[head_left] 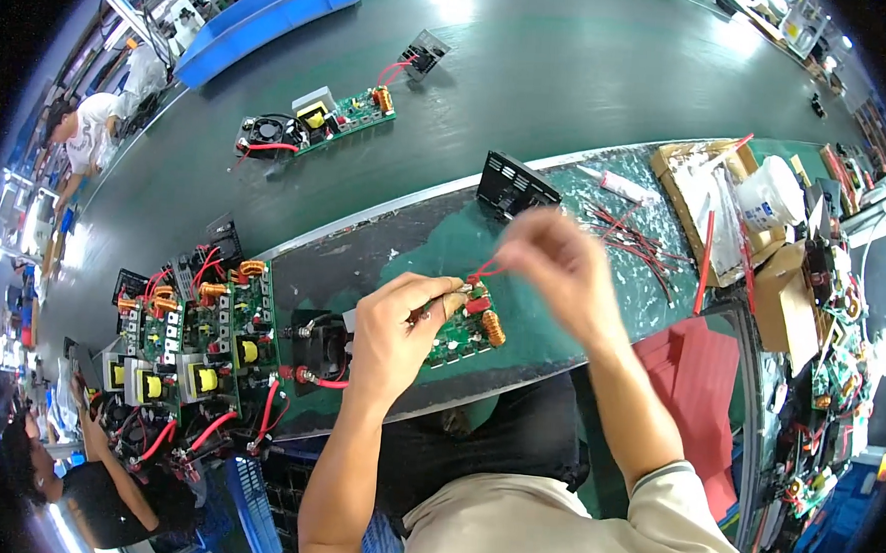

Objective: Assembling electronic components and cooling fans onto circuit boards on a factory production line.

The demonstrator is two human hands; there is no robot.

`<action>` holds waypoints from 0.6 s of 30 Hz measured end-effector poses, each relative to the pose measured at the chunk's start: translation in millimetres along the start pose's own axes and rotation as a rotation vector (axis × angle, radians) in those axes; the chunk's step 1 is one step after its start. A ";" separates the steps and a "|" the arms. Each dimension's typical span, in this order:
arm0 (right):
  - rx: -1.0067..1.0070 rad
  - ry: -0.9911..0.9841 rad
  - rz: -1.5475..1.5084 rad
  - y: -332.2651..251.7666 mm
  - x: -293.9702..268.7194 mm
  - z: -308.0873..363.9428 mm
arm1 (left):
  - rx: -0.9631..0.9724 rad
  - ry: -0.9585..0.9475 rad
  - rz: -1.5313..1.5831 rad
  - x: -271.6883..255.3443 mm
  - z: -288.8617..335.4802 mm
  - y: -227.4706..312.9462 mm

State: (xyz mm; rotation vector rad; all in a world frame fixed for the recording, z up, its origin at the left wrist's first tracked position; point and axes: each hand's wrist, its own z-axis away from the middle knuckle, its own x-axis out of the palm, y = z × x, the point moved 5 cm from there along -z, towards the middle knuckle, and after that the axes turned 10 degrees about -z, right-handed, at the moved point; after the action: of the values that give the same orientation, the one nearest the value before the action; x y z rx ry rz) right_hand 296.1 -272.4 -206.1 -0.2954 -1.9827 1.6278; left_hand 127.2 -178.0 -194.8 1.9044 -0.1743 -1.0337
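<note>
A green circuit board (468,333) is shown lying on the dark work mat (405,244) at the near edge of the bench, directly in front of the person. The board is steadied by the left hand (392,339), whose fingers are curled and closed on its left end. A black fan (319,345), joined by a red lead, is seen just to the left of that hand. A thin red wire (485,271) is pinched between the closed fingertips of the right hand (554,262), which is raised above the far edge of the board and is blurred; the wire runs down to the board beside a copper coil (493,328).

A loose bundle of red wires (630,236) is laid on the mat to the right of the raised hand, with a white tube (623,187) beyond it. A black vented cover (516,185) stands at the far edge of the mat. A cardboard box (697,205) and a white tub (771,194) are placed at the far right.

On the grey conveyor belt (574,73) a further board with fan (316,123) is carried, well apart from the hands. A stack of finished boards (199,339) is gathered at the left, and a blue tray (266,17) lies at the far left of the belt
</note>
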 end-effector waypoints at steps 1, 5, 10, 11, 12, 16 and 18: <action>-0.179 0.143 0.287 -10.4 -19.1 -12.8 | 0.015 0.004 0.011 -0.2 -1.3 1.0; -0.152 0.202 0.720 9.6 -67.0 -65.4 | -0.015 -0.046 0.064 8.6 -12.1 -0.4; 0.168 -0.159 0.897 0.3 -55.1 -86.1 | -0.028 -0.072 0.094 20.4 -16.1 -4.1; 0.152 -0.156 0.920 -2.2 -54.6 -82.0 | -0.027 -0.078 0.096 22.3 -15.7 -4.1; 0.134 -0.023 0.783 5.4 -60.8 -71.9 | -0.035 -0.074 0.098 23.6 -13.7 -5.7; 0.201 0.280 0.044 54.8 -57.1 3.1 | -0.094 -0.115 0.093 39.0 -12.8 -4.6; 0.231 0.348 -0.373 73.0 -36.7 26.2 | -0.079 -0.132 0.051 46.1 -11.6 -5.5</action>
State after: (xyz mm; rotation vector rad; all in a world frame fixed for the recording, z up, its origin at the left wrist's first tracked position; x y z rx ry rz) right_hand 299.6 -294.9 -288.8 -0.1020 -1.4721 1.4336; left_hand 163.2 -190.3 -223.7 1.7528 -0.2526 -1.1158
